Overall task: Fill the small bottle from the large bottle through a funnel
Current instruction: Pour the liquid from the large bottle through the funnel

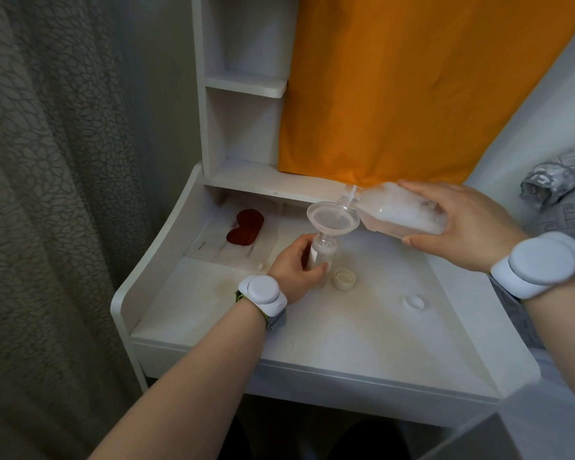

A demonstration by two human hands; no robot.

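A small clear bottle (324,252) stands upright on the white desk (312,333), with my left hand (294,268) wrapped around its side. A translucent pink funnel (332,219) sits in its neck. My right hand (468,224) holds the large clear bottle (399,209) tipped almost flat, its mouth over the funnel. A thin stream of whitish liquid runs from that mouth into the funnel bowl. The large bottle is part full of foamy white liquid.
A cream cap (344,278) lies just right of the small bottle and a white cap (414,302) further right. A dark red heart-shaped thing (244,227) lies at the back left. White shelves (246,84) and an orange cloth (412,88) rise behind.
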